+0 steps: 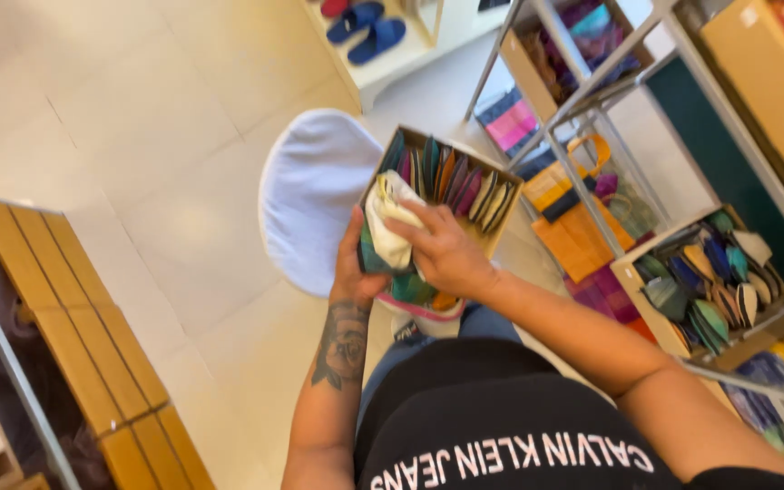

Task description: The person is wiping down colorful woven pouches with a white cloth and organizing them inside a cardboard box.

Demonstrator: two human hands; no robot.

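Person wears a black short-sleeved cotton T-shirt (501, 426) with white block lettering across the chest. Blue denim jeans (483, 331) visible just above the shirt's edge in frame. Both forearms bare. Left forearm (342, 340) carries a dark floral tattoo near the wrist. Left hand (351, 272) and right hand (446, 254): no rings visible.

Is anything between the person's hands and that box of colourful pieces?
Nothing visible. The left hand grips the near end of the cardboard box directly. The right hand rests on a white cloth lying over the near pieces, so only that cloth separates it from those beneath.
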